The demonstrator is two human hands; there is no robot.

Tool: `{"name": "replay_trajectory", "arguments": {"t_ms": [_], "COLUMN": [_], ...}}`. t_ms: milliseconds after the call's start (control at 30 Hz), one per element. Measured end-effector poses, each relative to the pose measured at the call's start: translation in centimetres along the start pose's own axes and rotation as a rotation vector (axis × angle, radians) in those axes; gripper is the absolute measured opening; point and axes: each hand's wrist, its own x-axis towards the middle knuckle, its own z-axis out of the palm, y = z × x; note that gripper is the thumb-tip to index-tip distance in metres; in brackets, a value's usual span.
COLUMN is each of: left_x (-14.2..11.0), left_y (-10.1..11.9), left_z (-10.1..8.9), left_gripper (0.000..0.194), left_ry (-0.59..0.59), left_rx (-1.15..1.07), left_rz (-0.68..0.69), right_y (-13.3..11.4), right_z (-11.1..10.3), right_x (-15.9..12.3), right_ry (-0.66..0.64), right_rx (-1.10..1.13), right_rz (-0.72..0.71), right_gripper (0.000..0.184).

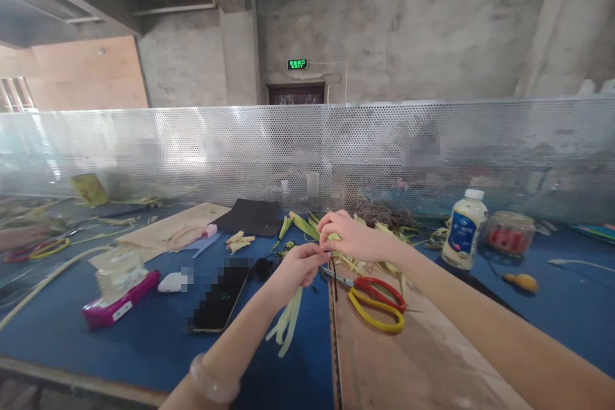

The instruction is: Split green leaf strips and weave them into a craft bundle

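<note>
My left hand (298, 267) is closed around pale yellow-green leaf strips (288, 323) that hang down below it over the blue table. My right hand (350, 236) is closed too, pinching the upper end of the same strips just above and to the right of the left hand. Both hands meet over the edge of a brown cardboard sheet (408, 365). Red and yellow scissors (377, 302) lie on that cardboard just below my right wrist. More green and yellow leaf pieces (307, 224) lie scattered behind my hands.
A blue table (120, 346) holds a pink wet-wipe pack (119, 298), a dark phone (218, 304), a white bottle (464, 230), a clear jar (510, 232) and a black sheet (252, 216). A perforated metal screen (336, 147) closes off the back.
</note>
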Motion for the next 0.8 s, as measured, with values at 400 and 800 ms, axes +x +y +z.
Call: {"name": "replay_trajectory", "arguments": {"t_ms": [400,800], "left_x": [0.6,0.5], "left_y": [-0.6,-0.4], "left_z": [-0.4,-0.1], "left_gripper": [0.028,0.031], "left_ry": [0.047,0.121], "left_rx": [0.018,0.141], "left_rz": [0.012,0.062], "right_y": [1.1,-0.1], "right_z": [2.2,2.1], "right_x": [-0.6,-0.5], "right_ry": [0.14,0.133], "right_rx": [0.112,0.028], "right_rz": [0.116,0.104], "right_gripper": [0.013,0.012]}}
